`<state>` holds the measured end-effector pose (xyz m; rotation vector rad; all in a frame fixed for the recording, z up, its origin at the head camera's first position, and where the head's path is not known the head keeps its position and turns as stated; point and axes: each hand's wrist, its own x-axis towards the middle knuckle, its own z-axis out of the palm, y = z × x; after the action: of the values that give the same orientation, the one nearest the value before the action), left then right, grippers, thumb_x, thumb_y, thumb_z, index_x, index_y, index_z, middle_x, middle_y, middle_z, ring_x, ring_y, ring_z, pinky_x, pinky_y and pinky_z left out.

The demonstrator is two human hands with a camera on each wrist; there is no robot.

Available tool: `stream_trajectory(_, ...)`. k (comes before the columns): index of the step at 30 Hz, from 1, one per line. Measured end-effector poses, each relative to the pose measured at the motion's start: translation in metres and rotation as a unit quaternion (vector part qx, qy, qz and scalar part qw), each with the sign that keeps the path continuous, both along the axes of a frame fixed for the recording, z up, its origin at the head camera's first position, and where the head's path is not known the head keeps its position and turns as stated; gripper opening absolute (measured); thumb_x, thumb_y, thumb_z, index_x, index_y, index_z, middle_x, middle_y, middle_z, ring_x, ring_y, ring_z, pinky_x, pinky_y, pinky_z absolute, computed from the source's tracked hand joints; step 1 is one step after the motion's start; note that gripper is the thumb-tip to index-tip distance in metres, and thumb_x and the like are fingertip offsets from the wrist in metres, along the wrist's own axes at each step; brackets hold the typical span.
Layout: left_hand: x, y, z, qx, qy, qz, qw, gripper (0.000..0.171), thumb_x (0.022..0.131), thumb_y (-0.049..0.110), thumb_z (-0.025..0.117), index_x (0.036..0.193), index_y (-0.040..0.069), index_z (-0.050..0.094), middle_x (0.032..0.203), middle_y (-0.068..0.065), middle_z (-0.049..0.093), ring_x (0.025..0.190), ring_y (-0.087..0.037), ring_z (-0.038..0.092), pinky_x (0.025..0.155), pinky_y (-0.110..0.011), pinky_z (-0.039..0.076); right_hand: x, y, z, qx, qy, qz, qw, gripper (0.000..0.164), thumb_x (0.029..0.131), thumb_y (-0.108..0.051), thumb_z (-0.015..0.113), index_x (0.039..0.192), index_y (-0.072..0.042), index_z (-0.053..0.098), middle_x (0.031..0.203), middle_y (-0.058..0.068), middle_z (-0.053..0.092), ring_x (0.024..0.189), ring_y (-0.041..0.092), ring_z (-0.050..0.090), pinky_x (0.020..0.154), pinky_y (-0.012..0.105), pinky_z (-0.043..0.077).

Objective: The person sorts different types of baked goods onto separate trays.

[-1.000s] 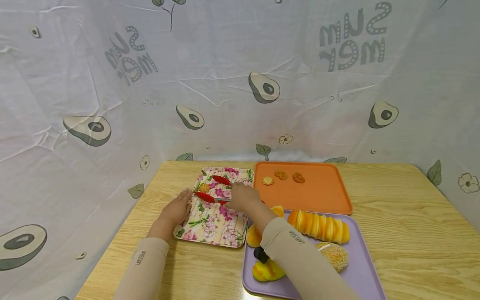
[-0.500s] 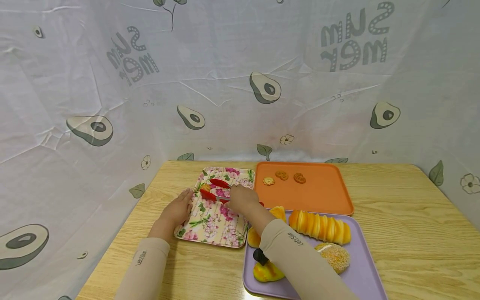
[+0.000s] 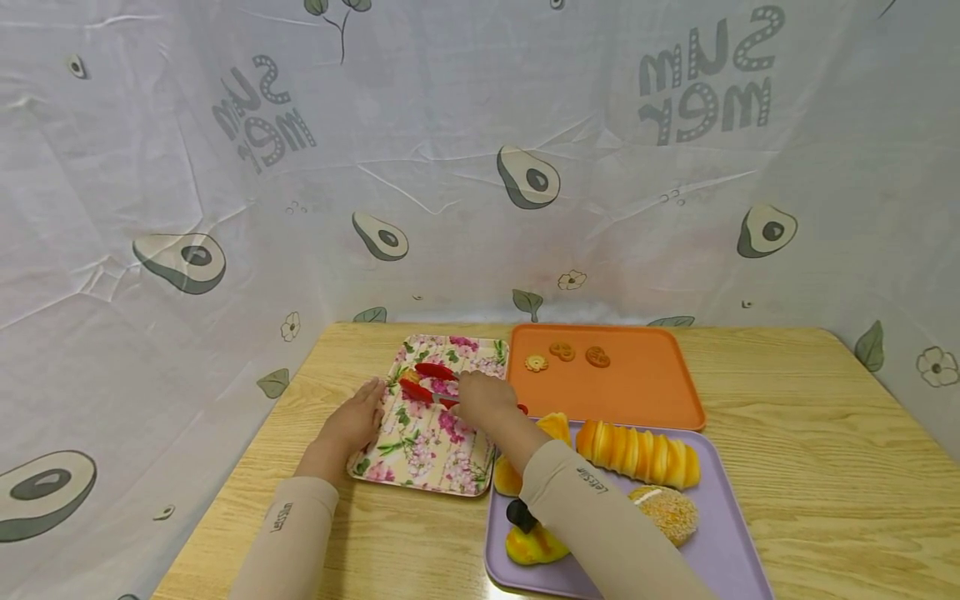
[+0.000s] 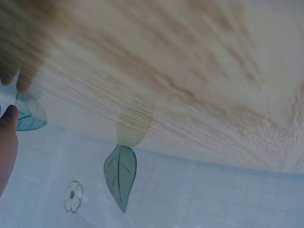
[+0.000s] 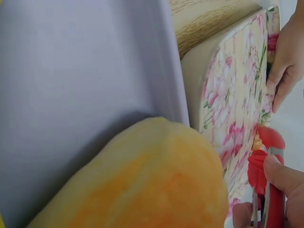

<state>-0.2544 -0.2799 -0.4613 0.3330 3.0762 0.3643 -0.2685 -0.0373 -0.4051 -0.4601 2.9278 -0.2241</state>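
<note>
My right hand (image 3: 486, 402) grips a pair of red-tipped tongs (image 3: 417, 391) over the floral tray (image 3: 397, 479). Between the tong tips sits a small golden cookie (image 3: 410, 377), partly covered by them; the right wrist view shows the tips (image 5: 257, 171) close around it. My left hand (image 3: 356, 423) rests along the left edge of the floral tray, fingers extended. In the left wrist view only part of that hand (image 4: 6, 142) shows at the left border.
Behind on the right, an orange tray (image 3: 637, 387) bears several small cookies (image 3: 597, 357). In front of it, a purple tray (image 3: 723, 525) carries a ridged bread roll (image 3: 637, 452), a crumb-coated bun (image 3: 666, 512) and a yellow bread (image 3: 534, 546). A printed curtain (image 3: 450, 167) hangs behind the table.
The tong tips have drawn together around the small golden cookie, from a wider spread. The left hand stays at the tray's edge.
</note>
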Motion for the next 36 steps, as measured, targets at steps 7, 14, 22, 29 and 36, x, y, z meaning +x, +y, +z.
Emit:
stream_trajectory(7, 0.0002, -0.0003, 0.0003, 0.0, -0.002, -0.003, 1.0, 0.054, 0.102, 0.016, 0.043, 0.15, -0.001, 0.024, 0.154, -0.019, 0.023, 0.139, -0.037, 0.023, 0.106, -0.053, 0.031, 0.0004, 0.0026, 0.0031, -0.011, 0.002, 0.005, 1.0, 0.055, 0.085, -0.043, 0.069, 0.128, -0.011, 0.057, 0.104, 0.003, 0.062, 0.073, 0.019, 0.055, 0.062, 0.035, 0.054)
stream_trajectory(14, 0.0001, -0.0012, 0.0009, 0.002, -0.006, 0.0, 1.0, 0.055, 0.102, 0.016, 0.043, 0.15, -0.001, 0.023, 0.154, -0.019, 0.022, 0.139, -0.036, 0.022, 0.107, -0.052, 0.03, -0.0001, 0.0017, 0.0033, -0.013, 0.0, 0.011, 1.0, 0.055, 0.084, -0.043, 0.071, 0.127, -0.01, 0.059, 0.107, 0.004, 0.062, 0.081, 0.021, 0.061, 0.064, 0.036, 0.055)
stream_trajectory(22, -0.0006, -0.0008, -0.0017, -0.001, 0.007, -0.005, 1.0, 0.054, 0.101, 0.014, 0.044, 0.149, -0.002, 0.026, 0.153, -0.02, 0.025, 0.139, -0.036, 0.023, 0.107, -0.051, 0.03, 0.0, -0.0002, 0.0037, -0.019, -0.014, 0.007, 1.0, 0.063, 0.084, -0.046, 0.07, 0.131, -0.006, 0.055, 0.122, 0.009, 0.058, 0.085, 0.022, 0.063, 0.065, 0.037, 0.056)
stream_trajectory(29, 0.0008, 0.001, 0.0005, -0.001, 0.009, -0.012, 0.9999, 0.052, 0.102, 0.014, 0.043, 0.148, -0.004, 0.026, 0.152, -0.021, 0.025, 0.139, -0.037, 0.023, 0.108, -0.052, 0.029, 0.0002, 0.0005, 0.0057, 0.003, -0.019, 0.006, 1.0, 0.07, 0.087, -0.045, 0.066, 0.143, -0.009, 0.044, 0.14, 0.009, 0.048, 0.098, 0.025, 0.063, 0.068, 0.039, 0.056)
stream_trajectory(36, 0.0013, 0.0001, 0.0013, -0.003, 0.013, -0.011, 0.9999, 0.053, 0.101, 0.013, 0.044, 0.148, -0.004, 0.027, 0.152, -0.021, 0.026, 0.138, -0.038, 0.024, 0.107, -0.052, 0.031, 0.0009, -0.0004, 0.0045, 0.008, 0.0, 0.008, 1.0, 0.063, 0.087, -0.043, 0.068, 0.141, -0.017, 0.049, 0.124, 0.003, 0.059, 0.088, 0.022, 0.062, 0.065, 0.039, 0.055)
